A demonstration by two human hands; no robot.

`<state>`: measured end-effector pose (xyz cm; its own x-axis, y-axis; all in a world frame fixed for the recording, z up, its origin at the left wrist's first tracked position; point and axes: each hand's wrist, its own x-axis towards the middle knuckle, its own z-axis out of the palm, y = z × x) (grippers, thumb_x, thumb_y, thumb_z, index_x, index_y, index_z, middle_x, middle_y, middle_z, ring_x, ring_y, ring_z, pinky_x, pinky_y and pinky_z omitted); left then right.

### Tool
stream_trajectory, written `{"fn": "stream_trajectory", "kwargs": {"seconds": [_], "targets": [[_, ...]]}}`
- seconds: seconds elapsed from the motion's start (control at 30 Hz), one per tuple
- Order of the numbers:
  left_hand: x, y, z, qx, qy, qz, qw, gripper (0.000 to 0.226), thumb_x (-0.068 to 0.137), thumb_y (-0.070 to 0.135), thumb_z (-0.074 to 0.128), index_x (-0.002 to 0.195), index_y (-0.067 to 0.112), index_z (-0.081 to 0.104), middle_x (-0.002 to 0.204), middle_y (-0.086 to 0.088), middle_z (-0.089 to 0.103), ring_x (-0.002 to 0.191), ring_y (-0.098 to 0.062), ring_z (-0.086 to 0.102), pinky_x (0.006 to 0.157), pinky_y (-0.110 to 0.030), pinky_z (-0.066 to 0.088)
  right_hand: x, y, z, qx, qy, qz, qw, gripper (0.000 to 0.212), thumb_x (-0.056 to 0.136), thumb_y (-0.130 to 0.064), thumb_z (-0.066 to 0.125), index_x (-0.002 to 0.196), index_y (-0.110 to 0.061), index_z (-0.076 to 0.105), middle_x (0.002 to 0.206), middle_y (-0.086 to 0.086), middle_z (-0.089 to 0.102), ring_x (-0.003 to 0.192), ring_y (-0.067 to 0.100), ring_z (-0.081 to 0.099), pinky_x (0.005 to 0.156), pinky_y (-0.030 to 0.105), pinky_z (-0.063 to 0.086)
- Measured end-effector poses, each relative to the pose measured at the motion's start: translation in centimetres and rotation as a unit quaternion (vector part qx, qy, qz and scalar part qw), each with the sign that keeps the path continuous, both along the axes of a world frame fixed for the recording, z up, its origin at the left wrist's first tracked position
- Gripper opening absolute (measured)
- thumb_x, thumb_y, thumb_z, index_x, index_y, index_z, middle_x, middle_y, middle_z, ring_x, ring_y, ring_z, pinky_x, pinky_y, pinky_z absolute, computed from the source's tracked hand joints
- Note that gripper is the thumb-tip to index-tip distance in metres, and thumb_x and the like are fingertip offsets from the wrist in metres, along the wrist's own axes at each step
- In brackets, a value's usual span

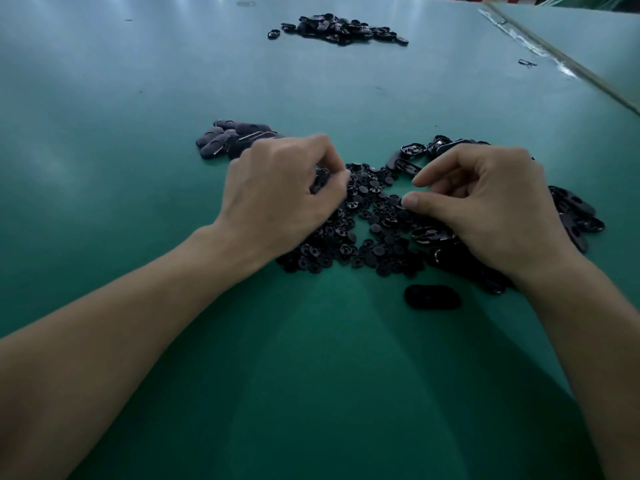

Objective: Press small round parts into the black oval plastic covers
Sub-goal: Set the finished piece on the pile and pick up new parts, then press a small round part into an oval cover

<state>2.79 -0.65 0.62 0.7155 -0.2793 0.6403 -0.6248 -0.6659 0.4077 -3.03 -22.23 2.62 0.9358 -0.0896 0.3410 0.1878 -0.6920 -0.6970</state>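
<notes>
At the left of the green bench [104, 202] we saw a small heap of dark oval covers [235, 138], lying just behind the left hand [277, 188]. That hand hung over the left edge of the round parts [367, 223], a spread pile of small black discs in the middle of the bench. Its fingers [332, 181] were curled down toward the thumb with something dark beneath them, but the blur kept us from telling whether they gripped a piece. Far behind, near the back of the bench, lay another pile of black pieces [339, 29]. The right hand [491, 209] sat on the right side of the disc pile, fingers curled, thumb tip touching the discs and forefinger tip a little apart from it; we could not tell whether it held anything. More black oval covers [571, 216] lay behind and right of it, and a single oval cover [433, 297] lay alone nearer us.
</notes>
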Motion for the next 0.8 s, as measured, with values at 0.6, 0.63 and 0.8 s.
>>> {"fn": "stream_trajectory", "kwargs": {"seconds": [0.6,0.63,0.8], "targets": [[0.2,0.0,-0.7,-0.054,0.039,-0.156,0.985,0.033,0.088,0.040,0.073,0.116,0.022,0.073,0.092,0.008,0.074,0.079,-0.009,0.068,0.070,-0.038,0.057,0.1,3.6,-1.1,0.268,-0.056,0.112,0.955,0.027,0.080,0.003,0.077,0.097,-0.017,0.069,0.089,0.002,0.072,0.082,0.010,0.072,0.080,0.022,0.057],[0.2,-0.1,-0.7,-0.063,0.040,-0.159,0.984,0.032,0.088,0.041,0.073,0.114,0.021,0.074,0.091,0.008,0.074,0.078,-0.006,0.068,0.070,-0.035,0.057,0.1,3.5,-1.2,0.262,-0.056,0.110,0.957,0.027,0.080,0.001,0.077,0.098,-0.018,0.068,0.090,0.003,0.072,0.084,0.011,0.072,0.080,0.023,0.057],[0.1,-0.4,-0.6,-0.121,0.073,-0.190,0.972,0.016,0.085,0.023,0.079,0.098,0.027,0.071,0.079,0.027,0.067,0.071,0.010,0.063,0.065,-0.007,0.044,0.1,3.7,-1.5,0.226,-0.069,0.065,0.970,0.019,0.083,-0.009,0.078,0.093,-0.024,0.071,0.086,-0.006,0.074,0.082,0.009,0.072,0.078,0.022,0.055]]}}
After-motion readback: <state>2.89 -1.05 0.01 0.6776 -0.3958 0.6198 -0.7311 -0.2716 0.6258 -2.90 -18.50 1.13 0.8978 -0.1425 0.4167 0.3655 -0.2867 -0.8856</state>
